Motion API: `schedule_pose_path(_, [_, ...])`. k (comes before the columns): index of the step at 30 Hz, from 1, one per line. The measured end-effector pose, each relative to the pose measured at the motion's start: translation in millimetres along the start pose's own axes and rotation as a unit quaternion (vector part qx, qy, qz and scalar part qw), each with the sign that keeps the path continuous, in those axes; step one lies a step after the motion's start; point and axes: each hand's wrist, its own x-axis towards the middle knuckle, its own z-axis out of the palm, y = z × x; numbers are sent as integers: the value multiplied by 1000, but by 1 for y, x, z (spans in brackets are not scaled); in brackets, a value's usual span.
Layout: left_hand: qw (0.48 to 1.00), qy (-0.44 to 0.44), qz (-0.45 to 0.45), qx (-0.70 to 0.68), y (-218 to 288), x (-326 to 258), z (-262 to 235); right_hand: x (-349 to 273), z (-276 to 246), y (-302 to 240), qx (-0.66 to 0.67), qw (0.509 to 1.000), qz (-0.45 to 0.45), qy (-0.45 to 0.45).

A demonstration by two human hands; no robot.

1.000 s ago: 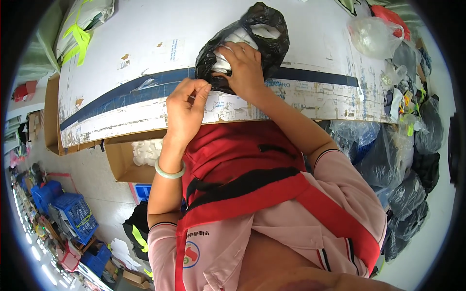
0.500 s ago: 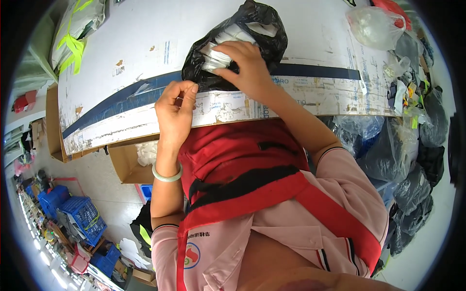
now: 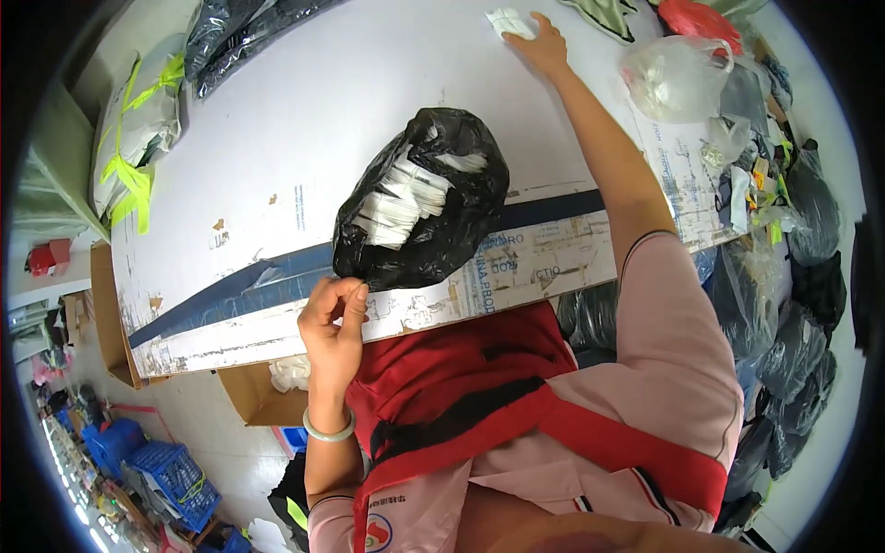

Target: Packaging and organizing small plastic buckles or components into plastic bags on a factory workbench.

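A black plastic bag (image 3: 470, 230) lies on the table with its mouth gaping upward. Inside it sits a pile of thin white folded pieces (image 3: 403, 203), too small to tell what they are. At the bag's near left edge, my left hand (image 3: 334, 323) pinches the plastic between thumb and fingers. My right arm is stretched far across the table. There my right hand (image 3: 542, 46) has thumb and fingers spread beside a small white stack (image 3: 509, 23), the thumb at its edge.
Dark plastic-wrapped goods (image 3: 249, 37) lie at the far left, near a pale bundle tied with neon-yellow strips (image 3: 138, 138). A clear bag (image 3: 678, 78), a red bag (image 3: 701, 23) and a dark green cloth (image 3: 604, 17) are at the far right. Filled bags crowd the table's right side.
My right hand has left the black bag and moved to the far side by the white stack. My left hand keeps its pinch. The whole view has shifted, showing more of the far table.
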Motion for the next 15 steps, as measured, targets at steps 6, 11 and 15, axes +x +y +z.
schedule_pose_path(6, [1000, 8, 9, 23, 7, 10, -2, 45, 38, -9, -51, 994, 19, -90])
schedule_pose_path(11, [1000, 9, 6, 21, 5, 17, -1, 31, 47, -3, 39, 997, -22, -63])
schedule_pose_path(15, [1000, 11, 14, 16, 7, 17, 3, -18, -4, -32, 201, 977, -67, -27])
